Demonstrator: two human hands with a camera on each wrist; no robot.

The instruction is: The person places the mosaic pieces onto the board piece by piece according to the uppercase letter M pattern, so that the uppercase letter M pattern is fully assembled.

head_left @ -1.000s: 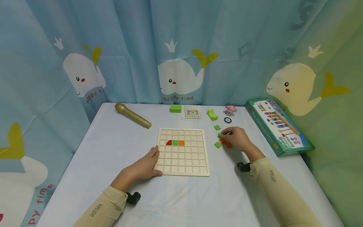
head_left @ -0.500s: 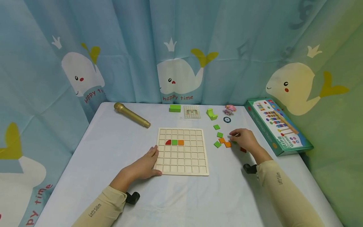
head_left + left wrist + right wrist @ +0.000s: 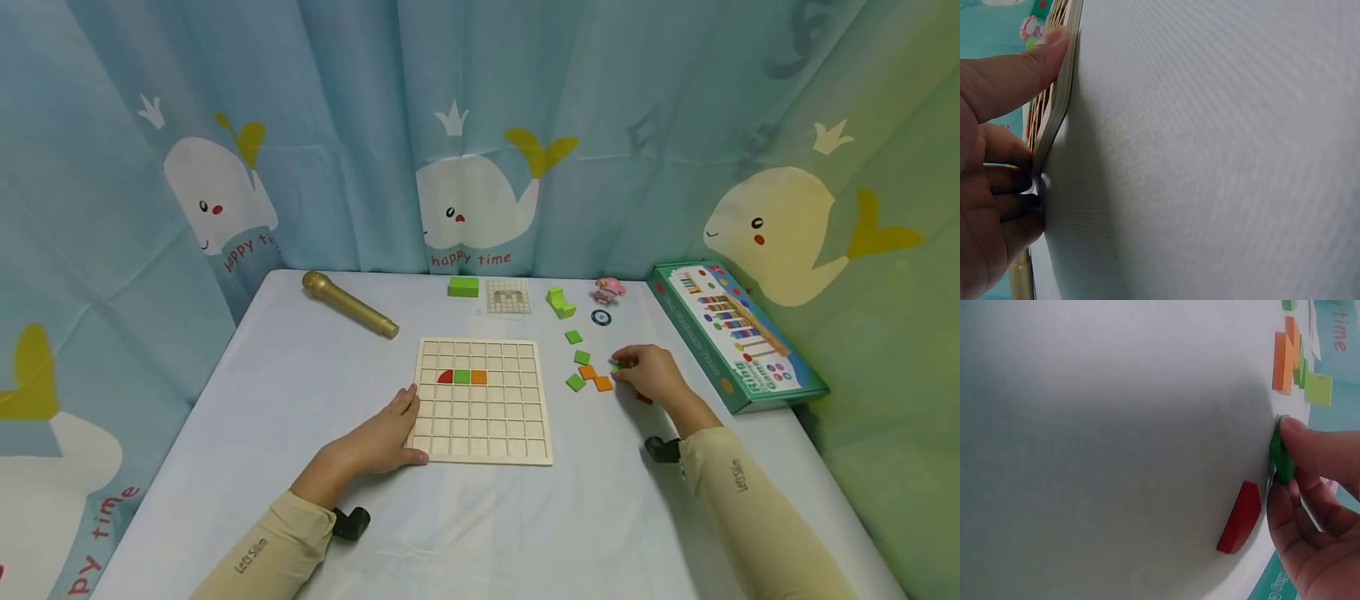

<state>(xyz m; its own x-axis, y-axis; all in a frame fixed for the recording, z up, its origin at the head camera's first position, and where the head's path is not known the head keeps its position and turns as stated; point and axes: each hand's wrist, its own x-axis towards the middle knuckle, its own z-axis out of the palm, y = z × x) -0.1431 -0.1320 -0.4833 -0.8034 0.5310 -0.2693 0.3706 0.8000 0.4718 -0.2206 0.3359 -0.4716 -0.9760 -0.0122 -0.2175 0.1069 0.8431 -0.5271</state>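
On the white tabletop lies a square wooden grid board (image 3: 480,425). One row holds a red quarter-round tile (image 3: 446,377), a green tile (image 3: 462,377) and an orange tile (image 3: 478,377). My left hand (image 3: 378,435) rests at the board's near left corner, fingers along the left side and thumb at the front edge. To the right of the board, my right hand (image 3: 651,372) pinches a green piece (image 3: 1280,453) between thumb and fingers, low over the table. Beside those fingers lies a red piece (image 3: 1240,518), mostly hidden by the hand in the head view.
Several loose green tiles (image 3: 573,337) and orange tiles (image 3: 603,383) lie right of the board. Along the back are a gold microphone (image 3: 350,304), a green block (image 3: 463,287), a pattern card (image 3: 507,297), a curved green block (image 3: 560,302) and a pink figurine (image 3: 609,290). A game box (image 3: 738,333) stands right.
My right hand has moved right and slightly nearer, from the green and orange tiles to the green piece beyond them. The orange tiles are now uncovered. The left hand stays at the board.
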